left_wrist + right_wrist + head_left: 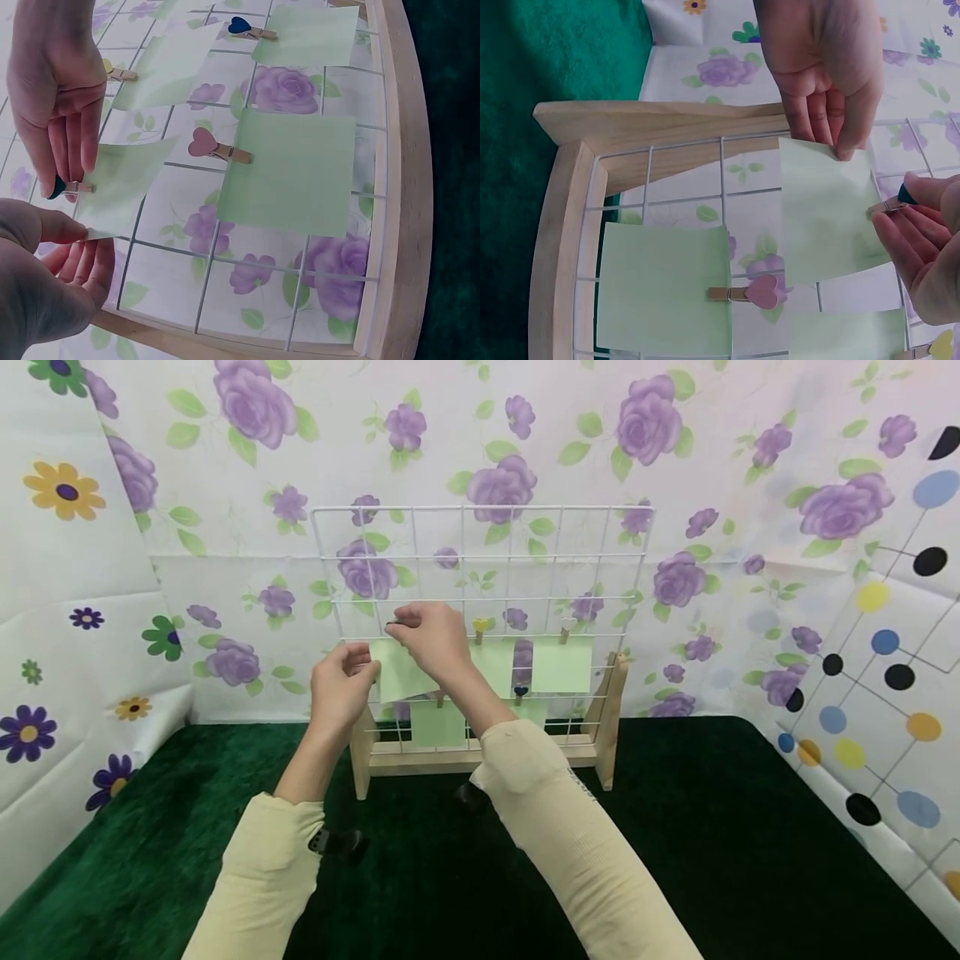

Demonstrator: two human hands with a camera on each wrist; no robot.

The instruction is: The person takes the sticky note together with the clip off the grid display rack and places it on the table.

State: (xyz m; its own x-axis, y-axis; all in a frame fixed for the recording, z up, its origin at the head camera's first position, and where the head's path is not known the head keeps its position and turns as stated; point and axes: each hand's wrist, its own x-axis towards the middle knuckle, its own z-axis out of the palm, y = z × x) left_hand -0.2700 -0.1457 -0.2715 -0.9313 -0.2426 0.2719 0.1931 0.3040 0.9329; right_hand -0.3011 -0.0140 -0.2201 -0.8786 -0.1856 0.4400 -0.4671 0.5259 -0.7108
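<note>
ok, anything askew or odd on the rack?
Just the upper-left green note: its lower edge slants, while the note below hangs nearly square. Likely because the left grip pinches its edge and the right grip holds a clip at its top. No visible damage.

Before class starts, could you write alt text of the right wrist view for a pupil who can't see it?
A person's right hand pinches a dark-heart wooden clip at the edge of a green note, while their left hand pinches another edge. Lower left, a pink-heart clip holds a second note on a white wire grid.
</note>
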